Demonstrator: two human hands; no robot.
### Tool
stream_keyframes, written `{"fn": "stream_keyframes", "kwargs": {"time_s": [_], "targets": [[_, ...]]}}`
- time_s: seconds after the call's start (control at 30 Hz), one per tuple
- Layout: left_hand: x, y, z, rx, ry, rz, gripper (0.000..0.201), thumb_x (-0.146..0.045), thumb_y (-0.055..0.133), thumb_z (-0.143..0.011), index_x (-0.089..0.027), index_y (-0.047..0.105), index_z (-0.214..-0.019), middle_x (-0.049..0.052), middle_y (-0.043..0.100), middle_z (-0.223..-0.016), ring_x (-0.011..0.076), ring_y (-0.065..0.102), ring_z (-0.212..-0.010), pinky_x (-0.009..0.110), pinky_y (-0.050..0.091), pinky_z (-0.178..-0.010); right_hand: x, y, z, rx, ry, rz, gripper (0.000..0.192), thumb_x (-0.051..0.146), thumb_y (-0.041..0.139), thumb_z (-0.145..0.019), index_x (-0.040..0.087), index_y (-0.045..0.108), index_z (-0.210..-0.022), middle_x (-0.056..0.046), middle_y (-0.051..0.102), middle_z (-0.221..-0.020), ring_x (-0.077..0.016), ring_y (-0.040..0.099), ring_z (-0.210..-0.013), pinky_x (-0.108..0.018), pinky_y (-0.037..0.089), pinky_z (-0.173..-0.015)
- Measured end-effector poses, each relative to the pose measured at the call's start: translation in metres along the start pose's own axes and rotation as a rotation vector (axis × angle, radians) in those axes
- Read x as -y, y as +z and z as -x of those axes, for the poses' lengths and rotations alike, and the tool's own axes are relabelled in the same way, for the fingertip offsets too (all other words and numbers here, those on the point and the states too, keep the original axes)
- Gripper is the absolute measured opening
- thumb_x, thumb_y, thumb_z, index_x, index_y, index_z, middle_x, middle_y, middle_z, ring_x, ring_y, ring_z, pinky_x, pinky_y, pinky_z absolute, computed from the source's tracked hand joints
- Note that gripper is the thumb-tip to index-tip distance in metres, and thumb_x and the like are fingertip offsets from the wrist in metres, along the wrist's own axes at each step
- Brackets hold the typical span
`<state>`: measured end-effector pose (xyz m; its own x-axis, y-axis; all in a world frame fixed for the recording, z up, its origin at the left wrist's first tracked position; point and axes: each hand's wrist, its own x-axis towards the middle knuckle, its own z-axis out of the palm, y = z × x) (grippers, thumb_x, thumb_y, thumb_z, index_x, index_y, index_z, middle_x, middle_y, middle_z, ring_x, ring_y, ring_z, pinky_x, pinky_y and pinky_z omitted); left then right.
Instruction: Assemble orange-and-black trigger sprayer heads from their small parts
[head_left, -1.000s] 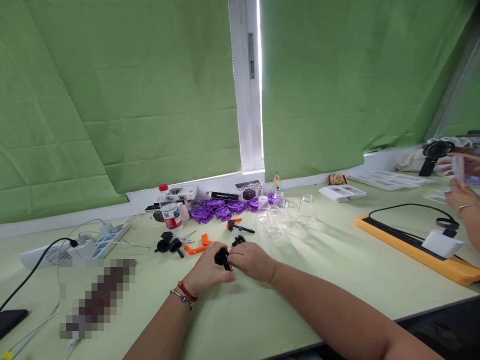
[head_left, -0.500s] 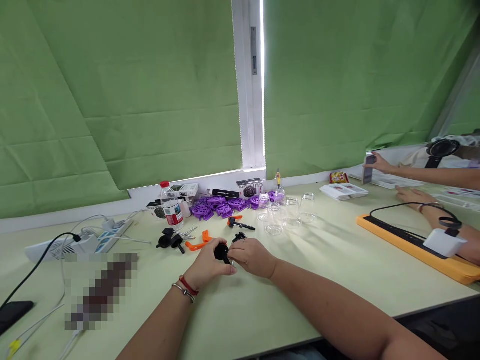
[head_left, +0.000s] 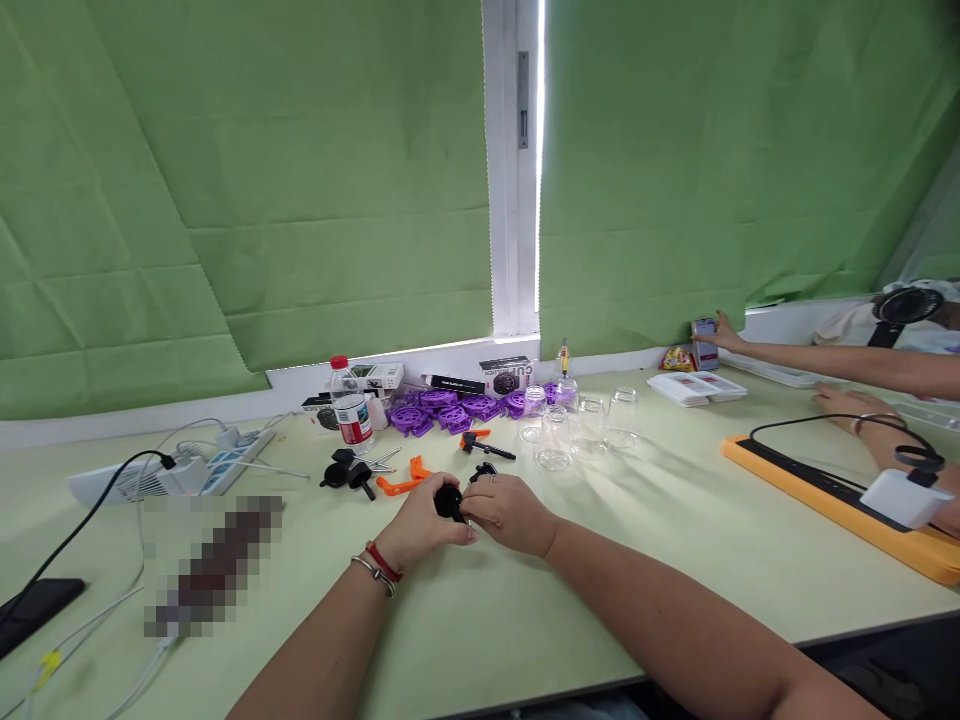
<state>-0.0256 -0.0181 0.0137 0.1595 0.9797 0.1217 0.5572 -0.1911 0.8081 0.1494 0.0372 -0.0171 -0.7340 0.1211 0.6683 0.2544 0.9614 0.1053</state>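
Observation:
Between the thumb and fingers of my left hand [head_left: 424, 525] is a round black plastic part with a short stem [head_left: 448, 502]. My right hand [head_left: 514, 512] is closed in a pinch against that part's stem side. A thin shiny bit shows at its fingertips, too small to name. Just behind my right hand lies a small black piece [head_left: 484, 472], partly hidden. Orange plastic pieces [head_left: 401, 482] rest beyond my left hand. To the left are black round-headed parts [head_left: 360, 478] and thin metal rods [head_left: 382, 461]. An orange-and-black clamp-like piece [head_left: 484, 446] lies farther back.
Purple plastic parts [head_left: 450, 412], a red-capped bottle [head_left: 351, 408] and clear glass cups [head_left: 555, 440] stand along the back. Power strips and cables [head_left: 225, 468] lie left. At right, a co-worker's hand [head_left: 724, 332] holds a phone [head_left: 705, 345] near an orange case [head_left: 832, 510].
The view has shifted slightly, so things sit a little farther right. My hands keep nearly the same hold. The co-worker's hand has moved the phone left, beside the snack packet.

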Motion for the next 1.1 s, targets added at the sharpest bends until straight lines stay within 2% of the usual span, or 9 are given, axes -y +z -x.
{"fn": "stream_keyframes", "kwargs": {"time_s": [0.27, 0.57, 0.83, 1.0, 1.1], "targets": [[-0.0005, 0.0000, 0.0007, 0.021, -0.052, 0.076, 0.057, -0.026, 0.077, -0.049, -0.017, 0.054, -0.100, 0.000, 0.053, -0.087, 0.0158, 0.049, -0.078, 0.028, 0.041, -0.068, -0.0020, -0.0003, 0.0010, -0.074, -0.003, 0.004, 0.021, 0.023, 0.044, -0.092, 0.017, 0.064, -0.088, -0.005, 0.066, -0.083, -0.0130, 0.056, -0.072, -0.025, 0.042, -0.065], [-0.0011, 0.0010, 0.0001, 0.024, -0.051, 0.058, 0.057, -0.024, 0.077, -0.049, -0.017, 0.053, -0.101, 0.002, 0.055, -0.090, 0.0174, 0.051, -0.081, 0.030, 0.043, -0.071, -0.0008, 0.0024, 0.0015, -0.044, -0.006, 0.096, 0.025, 0.026, 0.044, -0.093, 0.017, 0.063, -0.079, -0.004, 0.063, -0.075, -0.0118, 0.054, -0.066, -0.026, 0.038, -0.061], [0.0000, 0.0012, 0.0001, 0.007, -0.024, 0.034, 0.057, -0.024, 0.078, -0.047, -0.017, 0.058, -0.100, 0.003, 0.059, -0.091, 0.0200, 0.054, -0.084, 0.032, 0.044, -0.073, -0.0014, 0.0010, 0.0000, 0.001, -0.073, 0.167, 0.032, 0.023, 0.041, -0.093, 0.016, 0.058, -0.068, -0.002, 0.057, -0.067, -0.0119, 0.045, -0.060, -0.027, 0.030, -0.058], [-0.0008, 0.0012, 0.0011, 0.036, -0.038, 0.063, 0.057, -0.024, 0.078, -0.048, -0.017, 0.057, -0.100, 0.002, 0.058, -0.089, 0.0183, 0.053, -0.080, 0.031, 0.044, -0.070, -0.0016, 0.0007, 0.0015, 0.018, -0.079, 0.153, 0.023, 0.021, 0.039, -0.093, 0.017, 0.059, -0.081, -0.002, 0.058, -0.075, -0.0123, 0.045, -0.063, -0.027, 0.028, -0.058], [-0.0015, 0.0011, 0.0014, 0.032, -0.052, 0.054, 0.057, -0.023, 0.078, -0.047, -0.016, 0.056, -0.099, 0.002, 0.057, -0.090, 0.0183, 0.052, -0.081, 0.030, 0.043, -0.070, -0.0009, -0.0008, 0.0014, 0.028, -0.101, 0.134, 0.021, 0.020, 0.041, -0.092, 0.017, 0.058, -0.080, -0.002, 0.059, -0.076, -0.0124, 0.044, -0.063, -0.027, 0.028, -0.057]]}}
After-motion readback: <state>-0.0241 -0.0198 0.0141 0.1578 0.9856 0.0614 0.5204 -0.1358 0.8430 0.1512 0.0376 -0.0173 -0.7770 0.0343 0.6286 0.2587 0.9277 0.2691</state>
